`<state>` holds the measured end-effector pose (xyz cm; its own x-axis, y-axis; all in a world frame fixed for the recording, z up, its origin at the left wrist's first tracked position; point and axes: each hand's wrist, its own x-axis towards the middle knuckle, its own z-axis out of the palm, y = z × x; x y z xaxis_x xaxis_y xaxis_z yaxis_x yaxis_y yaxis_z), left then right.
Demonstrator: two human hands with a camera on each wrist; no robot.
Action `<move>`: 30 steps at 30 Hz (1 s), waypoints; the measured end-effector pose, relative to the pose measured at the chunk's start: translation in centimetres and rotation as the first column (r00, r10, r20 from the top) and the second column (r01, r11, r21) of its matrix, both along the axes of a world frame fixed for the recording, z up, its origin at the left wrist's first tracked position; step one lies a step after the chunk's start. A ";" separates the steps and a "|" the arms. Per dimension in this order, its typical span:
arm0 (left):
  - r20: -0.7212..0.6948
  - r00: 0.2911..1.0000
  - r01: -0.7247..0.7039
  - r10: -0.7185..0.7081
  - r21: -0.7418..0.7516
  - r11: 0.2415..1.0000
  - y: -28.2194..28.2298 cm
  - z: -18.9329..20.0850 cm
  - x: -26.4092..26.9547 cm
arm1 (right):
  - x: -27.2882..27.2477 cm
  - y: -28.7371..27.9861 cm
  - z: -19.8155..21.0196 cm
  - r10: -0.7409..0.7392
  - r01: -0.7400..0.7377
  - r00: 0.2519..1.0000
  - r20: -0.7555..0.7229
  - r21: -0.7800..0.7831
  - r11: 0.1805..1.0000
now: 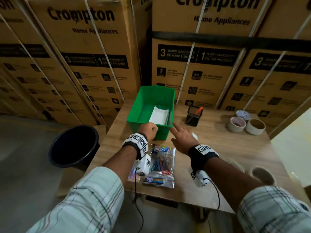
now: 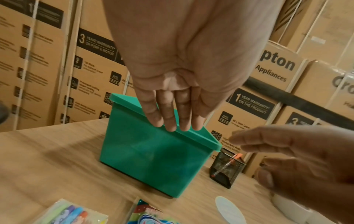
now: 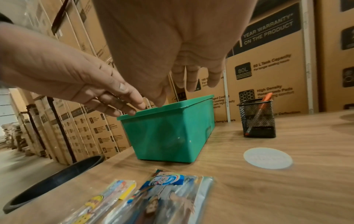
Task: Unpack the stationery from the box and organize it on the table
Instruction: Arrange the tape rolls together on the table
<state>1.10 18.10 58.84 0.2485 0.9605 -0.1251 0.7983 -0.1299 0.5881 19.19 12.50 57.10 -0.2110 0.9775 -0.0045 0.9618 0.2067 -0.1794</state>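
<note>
Two open hands, left hand (image 1: 149, 129) at green box (image 1: 143, 105) rim, right hand (image 1: 182, 137) beside

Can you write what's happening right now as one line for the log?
left hand: fingers at green box near rim | right hand: open, beside box | in box: white paper | unpacked: stationery packets on table

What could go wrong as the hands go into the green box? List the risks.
1. The left hand sits at the near rim of the green box; pulling there could tip or slide the box.
2. The white paper stack lies flat against the box's right wall, so it may bend when lifted.
3. The right hand could knock the mesh pen holder nearby.
</note>
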 end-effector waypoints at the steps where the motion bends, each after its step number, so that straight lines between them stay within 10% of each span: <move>1: 0.019 1.000 0.021 -0.021 -0.007 1.000 -0.2 0.2 0.2 | 0.2 -0.7 -0.2 -0.001 0.001 1.000 0.001 0.007 1.000; 16: 0.045 0.869 0.493 -0.492 -0.011 0.870 -6.5 -2.1 10.8 | 7.4 -11.3 -1.3 -0.326 0.333 0.942 -0.083 0.101 0.937; 30: -0.025 0.833 0.550 -0.552 -0.053 0.833 -7.5 -2.5 29.5 | 25.1 -12.9 -0.9 -0.444 0.445 0.892 -0.083 -0.006 0.895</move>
<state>30.57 10.60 56.36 0.7296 0.6593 -0.1817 0.6230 -0.5311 0.5743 44.25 -0.36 56.22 0.2466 0.9691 0.0070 0.9362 -0.2363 -0.2601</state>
